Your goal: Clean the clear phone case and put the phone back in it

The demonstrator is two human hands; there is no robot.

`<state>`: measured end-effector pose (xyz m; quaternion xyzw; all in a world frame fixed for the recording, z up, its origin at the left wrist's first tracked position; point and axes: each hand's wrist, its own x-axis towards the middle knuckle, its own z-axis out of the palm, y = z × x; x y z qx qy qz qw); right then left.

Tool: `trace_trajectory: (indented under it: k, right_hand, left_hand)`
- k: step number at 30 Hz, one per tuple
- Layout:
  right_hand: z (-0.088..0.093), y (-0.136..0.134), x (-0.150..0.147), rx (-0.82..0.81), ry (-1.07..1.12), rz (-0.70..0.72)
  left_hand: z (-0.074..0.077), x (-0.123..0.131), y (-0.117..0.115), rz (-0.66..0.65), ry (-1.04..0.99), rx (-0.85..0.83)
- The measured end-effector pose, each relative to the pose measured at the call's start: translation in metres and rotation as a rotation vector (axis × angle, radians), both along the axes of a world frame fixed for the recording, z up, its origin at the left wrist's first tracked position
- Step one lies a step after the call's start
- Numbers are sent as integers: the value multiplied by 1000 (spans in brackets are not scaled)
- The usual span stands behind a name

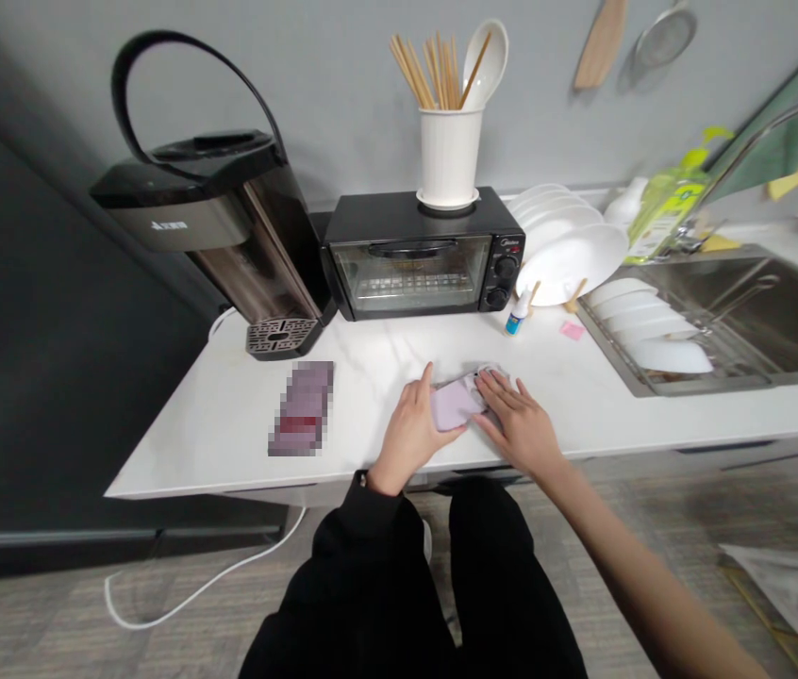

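Observation:
A flat lilac thing with rounded corners, shaped like a phone case [452,405], lies on the white counter before me. My left hand [413,420] grips its left side, thumb along the near edge and a finger at the far corner. Over its right end, my right hand [516,420] presses a crumpled greyish cloth [488,370] with fingers together. The hand hides much of the cloth and the case's right end. Further left on the counter lies a pixelated, phone-sized purple rectangle [302,408]. A small white bottle with a blue label [516,316] stands beyond my right hand.
At the back stand a water dispenser [229,226] and a toaster oven [420,259] topped by a white cup [450,156] of chopsticks. White plates [573,259] lean to its right, near a pink scrap [573,330]. A steel sink [781,311] holds bowls [654,321].

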<state>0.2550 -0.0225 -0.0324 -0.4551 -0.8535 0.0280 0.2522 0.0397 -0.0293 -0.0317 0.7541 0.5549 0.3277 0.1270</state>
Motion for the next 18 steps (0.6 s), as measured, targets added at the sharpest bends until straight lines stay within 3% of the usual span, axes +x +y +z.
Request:
trace_trajectory:
  k: [4, 7, 11, 13, 15, 18]
  right_hand:
    - [5, -14, -39, -64, 40, 182]
    - [5, -27, -36, -102, 52, 269]
    - [0, -11, -3, -28, 28, 46]
    - [0, -2, -5, -6, 26, -41]
    - [2, -3, -21, -23, 29, 25]
    - [6, -19, -36, -85, 45, 245]
  left_hand:
    - [-2, -3, 2, -28, 19, -22]
    - [-3, -3, 2, -7, 43, -28]
    - [-1, 0, 0, -1, 33, 4]
    - [0, 0, 0, 5, 34, 10]
    - [1, -1, 0, -11, 44, -5]
    - [0, -2, 1, -6, 70, -22]
